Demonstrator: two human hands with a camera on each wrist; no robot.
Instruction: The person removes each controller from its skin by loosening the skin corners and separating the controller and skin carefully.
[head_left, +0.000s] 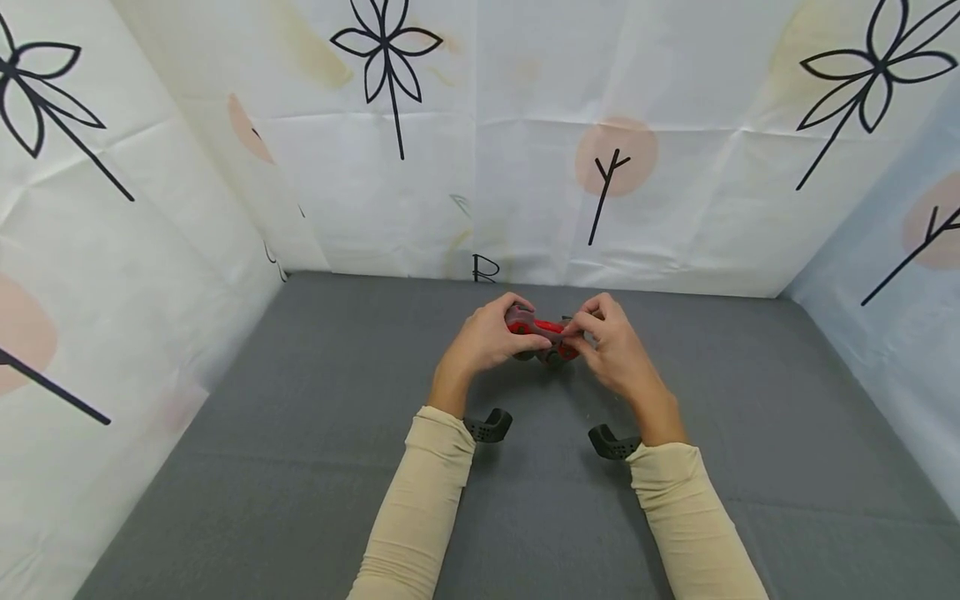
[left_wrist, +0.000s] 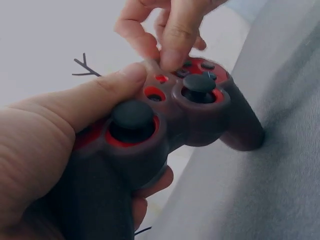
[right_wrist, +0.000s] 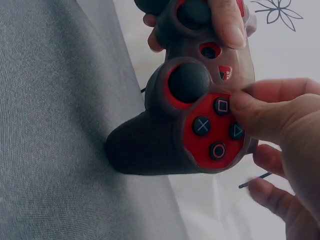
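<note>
A red game controller [head_left: 550,327] wears a dark, see-through silicone cover [right_wrist: 150,142]. My left hand [head_left: 487,335] grips its left handle, thumb [left_wrist: 107,92] across the face near the middle and fingers curled beneath. With thumb and forefinger, my right hand [head_left: 611,350] pinches the cover's top edge beside the square button [right_wrist: 221,105]; its other fingers are off the controller. Two black thumbsticks stick up through openings in the cover, one of them the left thumbstick [left_wrist: 132,119]. The controller's right handle points down close to the grey surface in the right wrist view.
Under the hands lies a grey cloth-covered table [head_left: 337,500]. White fabric walls [head_left: 525,192] with printed flowers and trees rise behind it and at both sides. Each wrist carries a black band mount, the left wrist mount [head_left: 491,426] and the right wrist mount [head_left: 611,443].
</note>
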